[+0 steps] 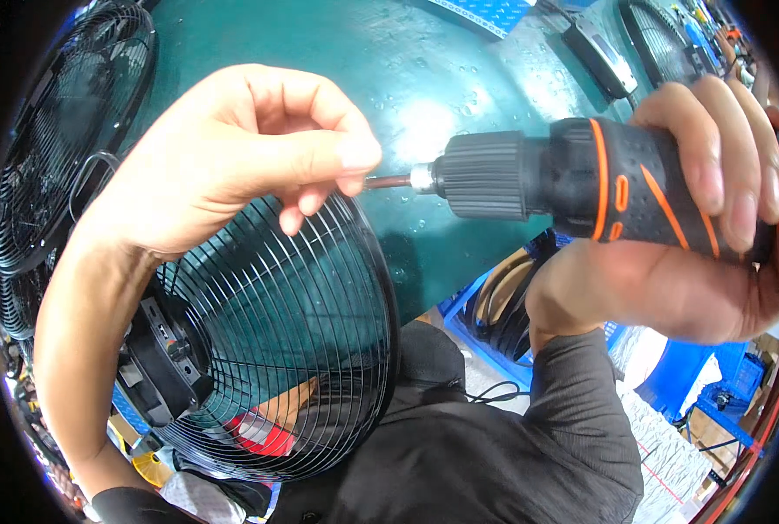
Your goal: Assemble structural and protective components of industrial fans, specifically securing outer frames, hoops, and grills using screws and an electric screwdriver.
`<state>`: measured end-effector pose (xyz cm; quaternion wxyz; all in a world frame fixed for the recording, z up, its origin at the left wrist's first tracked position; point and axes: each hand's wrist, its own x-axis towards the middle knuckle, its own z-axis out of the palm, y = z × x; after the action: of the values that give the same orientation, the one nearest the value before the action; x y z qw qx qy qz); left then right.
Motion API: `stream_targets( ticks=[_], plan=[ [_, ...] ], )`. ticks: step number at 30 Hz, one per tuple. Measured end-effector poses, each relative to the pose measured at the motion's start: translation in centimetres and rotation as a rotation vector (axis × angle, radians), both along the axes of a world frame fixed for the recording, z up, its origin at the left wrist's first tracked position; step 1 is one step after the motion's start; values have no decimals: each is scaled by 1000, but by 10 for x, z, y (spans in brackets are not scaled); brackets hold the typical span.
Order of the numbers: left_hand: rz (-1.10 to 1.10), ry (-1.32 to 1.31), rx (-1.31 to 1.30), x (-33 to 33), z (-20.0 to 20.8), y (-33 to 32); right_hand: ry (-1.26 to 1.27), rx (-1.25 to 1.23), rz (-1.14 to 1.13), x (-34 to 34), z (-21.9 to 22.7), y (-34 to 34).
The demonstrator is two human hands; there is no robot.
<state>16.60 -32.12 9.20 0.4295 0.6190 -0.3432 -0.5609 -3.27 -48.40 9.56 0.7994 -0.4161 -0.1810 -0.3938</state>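
Observation:
My right hand (660,288) is wrapped around a black and orange power drill (573,175), which lies level with its chuck toward the left. From the chuck sticks a thin driver bit (389,182). The fingers of my left hand (258,144) are pinched together at the tip of that bit. Whatever they hold there is hidden behind the thumb and fingers. Beneath my left wrist, a black wire fan guard (320,297) stands tilted, with its round opening toward the right. A black motor housing (167,358) sits at its narrow left end.
Several black fan guards (75,113) are piled at the left of the green table (433,279). A black power adapter (601,59) and another fan guard (660,39) lie at the far right. Blue crates (503,345) stand below the table's near edge.

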Motion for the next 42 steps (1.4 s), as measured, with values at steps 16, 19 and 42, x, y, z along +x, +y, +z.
stream_targets(
  ticks=[16, 19, 42],
  plan=[
    [70, 274, -15, 0, 4, 14, -137, -60, -143, 0, 29, 34],
    [85, 316, -18, -2, 3, 15, -127, -123, -172, -2, 29, 38],
    [-69, -70, -215, 1, 10, 23, -246, -195, -416, 5, 24, 68]
  ],
)
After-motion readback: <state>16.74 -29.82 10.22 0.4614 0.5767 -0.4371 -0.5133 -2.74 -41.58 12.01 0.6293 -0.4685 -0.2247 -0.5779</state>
